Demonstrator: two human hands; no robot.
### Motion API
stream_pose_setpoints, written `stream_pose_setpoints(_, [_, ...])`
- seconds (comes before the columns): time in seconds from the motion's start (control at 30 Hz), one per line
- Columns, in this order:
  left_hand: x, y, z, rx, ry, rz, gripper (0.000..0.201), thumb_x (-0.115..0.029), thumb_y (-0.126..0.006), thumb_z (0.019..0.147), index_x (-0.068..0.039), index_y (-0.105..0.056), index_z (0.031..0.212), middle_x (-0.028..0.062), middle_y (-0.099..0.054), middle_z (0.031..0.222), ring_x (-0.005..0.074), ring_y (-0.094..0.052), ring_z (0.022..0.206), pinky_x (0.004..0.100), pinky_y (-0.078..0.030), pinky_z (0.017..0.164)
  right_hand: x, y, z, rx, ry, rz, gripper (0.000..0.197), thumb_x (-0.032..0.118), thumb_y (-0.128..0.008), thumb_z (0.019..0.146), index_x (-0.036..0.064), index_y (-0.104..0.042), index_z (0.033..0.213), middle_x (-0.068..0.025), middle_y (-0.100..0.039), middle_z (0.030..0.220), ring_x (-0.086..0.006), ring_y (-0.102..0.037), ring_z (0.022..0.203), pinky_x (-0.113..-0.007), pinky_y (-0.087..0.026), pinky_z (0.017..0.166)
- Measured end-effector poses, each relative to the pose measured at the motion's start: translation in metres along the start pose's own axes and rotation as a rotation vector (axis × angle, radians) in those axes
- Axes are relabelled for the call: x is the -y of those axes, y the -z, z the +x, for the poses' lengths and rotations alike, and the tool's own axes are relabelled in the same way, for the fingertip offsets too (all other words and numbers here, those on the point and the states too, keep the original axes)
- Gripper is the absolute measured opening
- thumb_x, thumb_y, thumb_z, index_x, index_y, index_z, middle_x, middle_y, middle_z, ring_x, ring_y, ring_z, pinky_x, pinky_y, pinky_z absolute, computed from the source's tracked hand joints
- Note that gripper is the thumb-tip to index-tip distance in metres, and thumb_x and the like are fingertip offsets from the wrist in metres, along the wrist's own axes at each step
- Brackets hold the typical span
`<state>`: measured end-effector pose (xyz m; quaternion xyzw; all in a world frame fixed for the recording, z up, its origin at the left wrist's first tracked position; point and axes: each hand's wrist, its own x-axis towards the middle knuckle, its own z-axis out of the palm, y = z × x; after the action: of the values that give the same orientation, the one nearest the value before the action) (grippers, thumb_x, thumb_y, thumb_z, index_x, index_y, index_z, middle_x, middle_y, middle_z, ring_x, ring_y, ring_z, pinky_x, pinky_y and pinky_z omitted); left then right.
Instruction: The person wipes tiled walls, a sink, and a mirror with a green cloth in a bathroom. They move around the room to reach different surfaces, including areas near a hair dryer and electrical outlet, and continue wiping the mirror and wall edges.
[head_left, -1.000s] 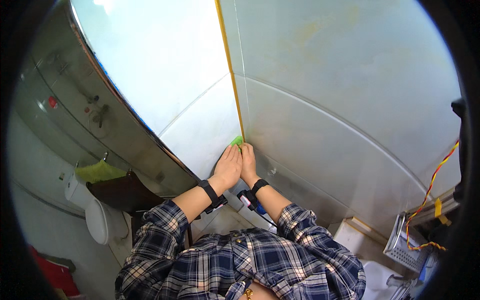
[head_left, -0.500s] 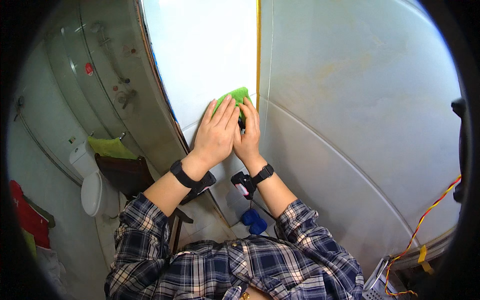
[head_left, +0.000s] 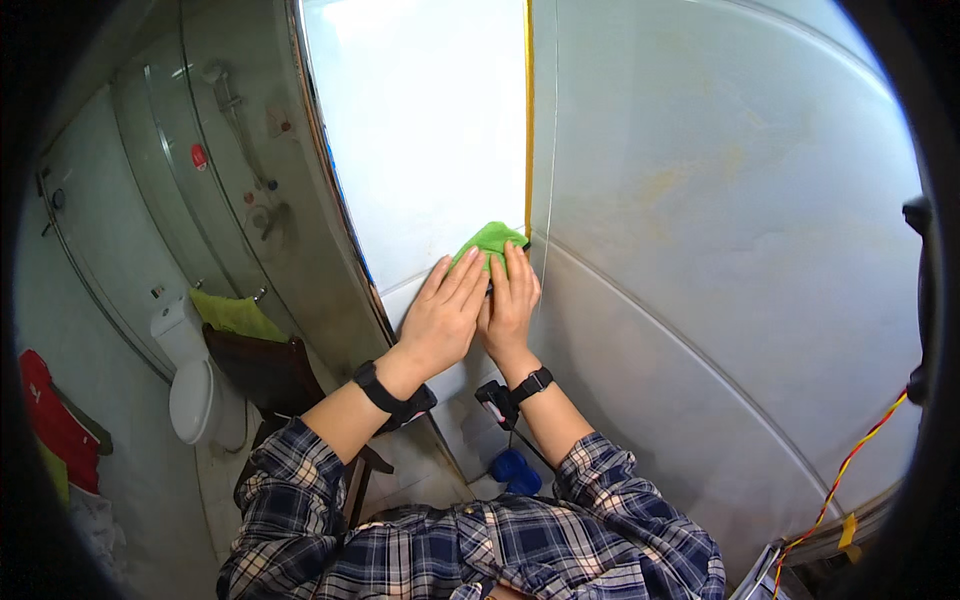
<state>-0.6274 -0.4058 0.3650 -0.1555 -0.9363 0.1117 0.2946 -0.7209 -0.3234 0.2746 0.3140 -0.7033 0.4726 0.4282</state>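
Head view: looking down at two bare hands pressed flat on a tiled wall.
Landmark: yellow corner strip, a thin vertical line where the white tiled wall meets the grey tiled wall.
Green cloth: pressed against the white wall just beside the lower end of the strip, on its left; its upper part shows above the fingertips.
Left hand: fingers straight and together, palm flat, fingertips on the lower edge of the cloth, left of the strip; grip not closed, it pins the cloth rather than clasps it.
Right hand: flat as well, fingers extended onto the cloth, directly below the strip's end and touching the left hand; grip likewise spread flat, pressing only.
Wrists: a black band on each, below the hands.
Sleeves: blue-and-white plaid, at the lower edge.
Glass shower screen: well to the left of the strip.
Toilet: white, far left and below.
Dark wooden chair: next to the toilet, between it and the strip.
Yellow-green towel: just above the chair.
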Motion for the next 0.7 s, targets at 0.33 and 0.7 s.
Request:
stream_pose_setpoints(0.33, [-0.006, 0.074, -0.002, -0.115, 0.024, -0.073, 0.041, -0.006, -0.052, 0.082, 0.008, -0.058, 0.120, 0.0212, -0.053, 0.135, 0.0324, -0.040, 0.137, 0.0524, -0.018, 0.116, 0.057, 0.023, 0.023, -0.006, 0.048, 0.369, 0.060, 0.020, -0.064, 0.086, 0.0029, -0.044, 0.140, -0.0269, -0.027, 0.151, -0.0452, -0.024, 0.139, -0.055, -0.023, 0.112])
stream_pose_setpoints(0.7, [-0.022, 0.114, 0.030, -0.225, -0.068, -0.030, 0.041, -0.009, -0.057, 0.084, 0.007, -0.059, 0.122, 0.0187, -0.053, 0.136, 0.0285, -0.041, 0.136, 0.0522, -0.017, 0.116, 0.045, 0.039, 0.103, -0.235, 0.056, 0.193, 0.057, 0.007, -0.061, 0.087, -0.0027, -0.041, 0.139, -0.0254, -0.030, 0.150, -0.0443, -0.030, 0.138, -0.054, -0.027, 0.112])
